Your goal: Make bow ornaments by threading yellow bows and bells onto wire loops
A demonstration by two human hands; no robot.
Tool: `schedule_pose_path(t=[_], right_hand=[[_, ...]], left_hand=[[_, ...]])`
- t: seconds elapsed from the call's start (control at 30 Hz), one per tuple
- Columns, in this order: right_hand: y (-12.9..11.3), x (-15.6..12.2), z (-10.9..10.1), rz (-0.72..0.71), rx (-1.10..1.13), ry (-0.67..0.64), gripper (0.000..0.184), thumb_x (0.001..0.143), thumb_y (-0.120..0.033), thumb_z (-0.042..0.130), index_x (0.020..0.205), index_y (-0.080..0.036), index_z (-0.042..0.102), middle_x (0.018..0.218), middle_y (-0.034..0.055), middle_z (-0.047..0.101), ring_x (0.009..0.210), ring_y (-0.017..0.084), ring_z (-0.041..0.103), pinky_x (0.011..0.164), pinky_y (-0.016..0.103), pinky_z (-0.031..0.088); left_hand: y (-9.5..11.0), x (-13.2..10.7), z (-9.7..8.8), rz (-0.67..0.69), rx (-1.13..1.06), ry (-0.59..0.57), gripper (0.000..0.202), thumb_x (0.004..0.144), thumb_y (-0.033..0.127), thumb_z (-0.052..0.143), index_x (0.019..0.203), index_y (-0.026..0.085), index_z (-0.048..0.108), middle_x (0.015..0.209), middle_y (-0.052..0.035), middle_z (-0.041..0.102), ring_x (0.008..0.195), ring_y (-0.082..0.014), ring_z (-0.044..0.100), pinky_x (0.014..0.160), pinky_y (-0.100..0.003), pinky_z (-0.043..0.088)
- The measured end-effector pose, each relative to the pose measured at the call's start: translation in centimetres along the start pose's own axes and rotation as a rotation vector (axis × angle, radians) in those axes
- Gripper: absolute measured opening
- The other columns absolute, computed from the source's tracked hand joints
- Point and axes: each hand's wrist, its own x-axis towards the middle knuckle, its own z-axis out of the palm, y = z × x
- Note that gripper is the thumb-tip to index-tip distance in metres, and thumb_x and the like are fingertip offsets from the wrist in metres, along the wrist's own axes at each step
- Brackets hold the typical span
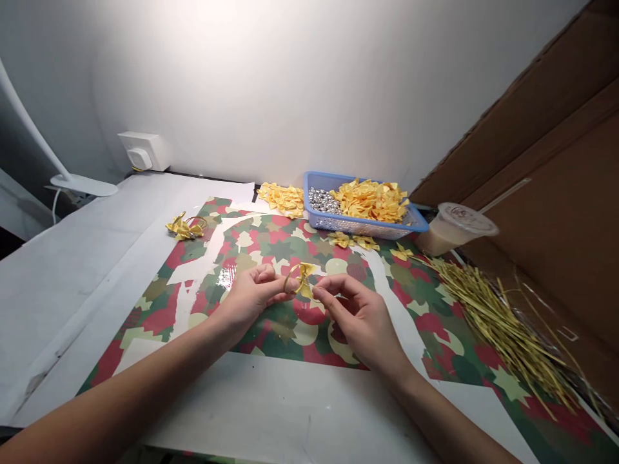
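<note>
Gently, a yellow ribbon bow (304,281) on a thin wire loop (286,283) is pinched between the left hand (254,298) and right hand (353,316); a slackened grip could let it spring loose and drop onto the printed sheet (435,335) below the bow.

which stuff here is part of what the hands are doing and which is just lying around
Likely in use: left hand, right hand, yellow bow on a thin loop, yellow bow pieces in the blue basket, silver bits, yellow-green straw strips.

Just lying about: plastic drink cup, wall socket, desk lamp base.
</note>
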Motion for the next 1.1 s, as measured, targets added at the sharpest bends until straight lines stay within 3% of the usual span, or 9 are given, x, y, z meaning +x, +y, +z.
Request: schedule_pose_path(t=[0.13,0.33,0.5,0.57,0.7,0.8,0.9,1.1], right_hand=[[0.2,-0.1,0.4,-0.113,-0.047,0.026,0.019,0.082,-0.038,0.061,0.073,-0.020,0.060,0.075,0.0012,0.061,0.059,0.012,0.053,0.045,0.022,0.040],[0.6,-0.2,0.9,-0.183,-0.074,0.085,0.015,0.084,-0.033,0.059,0.079,-0.020,0.062,0.075,0.0014,0.063,0.069,0.015,0.058,0.057,0.025,0.046],[0.5,-0.3,1.1,-0.184,-0.085,0.109,0.015,0.084,-0.036,0.060,0.081,-0.021,0.060,0.079,0.0011,0.062,0.060,0.013,0.053,0.050,0.025,0.044],[0.5,-0.3,0.8,-0.253,-0.146,0.174,0.012,0.082,-0.034,0.062,0.087,-0.023,0.059,0.085,0.0012,0.060,0.061,0.013,0.051,0.050,0.026,0.044],[0.2,-0.2,-0.2,-0.524,-0.288,0.283,0.010,0.086,-0.022,0.057,0.096,-0.024,0.059,0.093,0.0032,0.057,0.079,0.017,0.055,0.065,0.031,0.047],[-0.2,0.0,-0.9,-0.643,-0.360,0.196,0.012,0.088,-0.016,0.054,0.094,-0.023,0.061,0.091,0.0042,0.059,0.085,0.018,0.058,0.068,0.031,0.048],[-0.3,0.3,-1.3,-0.744,-0.447,0.048,0.014,0.085,-0.012,0.060,0.091,-0.023,0.064,0.089,0.0042,0.060,0.084,0.018,0.059,0.070,0.032,0.049],[0.3,0.7,-1.4,-0.810,-0.529,-0.040,0.016,0.086,-0.010,0.058,0.092,-0.023,0.064,0.087,0.0044,0.061,0.080,0.018,0.058,0.069,0.031,0.049]], left_hand=[[-0.3,-0.1,0.1,0.014,0.000,-0.050,0.056,0.056,0.021,0.078,0.056,0.020,0.022,0.056,0.0085,0.027,0.054,-0.0054,0.036,0.056,-0.019,0.042],[-0.6,0.0,0.3,0.039,-0.002,-0.035,0.058,0.053,0.018,0.080,0.058,0.021,0.022,0.053,0.0094,0.037,0.054,-0.0060,0.043,0.059,-0.020,0.043],[-0.4,-0.1,0.4,0.088,0.091,0.003,0.054,0.057,0.019,0.075,0.058,0.021,0.022,0.054,0.0075,0.049,0.052,-0.0061,0.045,0.055,-0.020,0.042],[-0.3,-0.4,0.5,0.152,0.171,0.035,0.049,0.062,0.018,0.072,0.059,0.021,0.023,0.056,0.0058,0.054,0.053,-0.0066,0.047,0.055,-0.021,0.042],[-0.6,-0.9,0.6,0.398,0.354,0.065,0.042,0.071,0.018,0.064,0.060,0.021,0.024,0.065,0.0016,0.062,0.061,-0.0098,0.056,0.060,-0.023,0.046],[-1.0,-1.2,0.4,0.609,0.559,0.041,0.039,0.075,0.016,0.060,0.061,0.022,0.025,0.069,-0.0001,0.064,0.067,-0.0123,0.061,0.059,-0.023,0.047],[-1.3,-1.2,0.3,0.752,0.697,0.024,0.038,0.075,0.014,0.058,0.062,0.023,0.023,0.065,0.0008,0.062,0.062,-0.0120,0.061,0.054,-0.022,0.045],[-1.4,-1.2,0.3,0.790,0.785,0.004,0.038,0.076,0.013,0.056,0.062,0.022,0.022,0.062,0.0016,0.061,0.059,-0.0116,0.062,0.050,-0.021,0.043]])
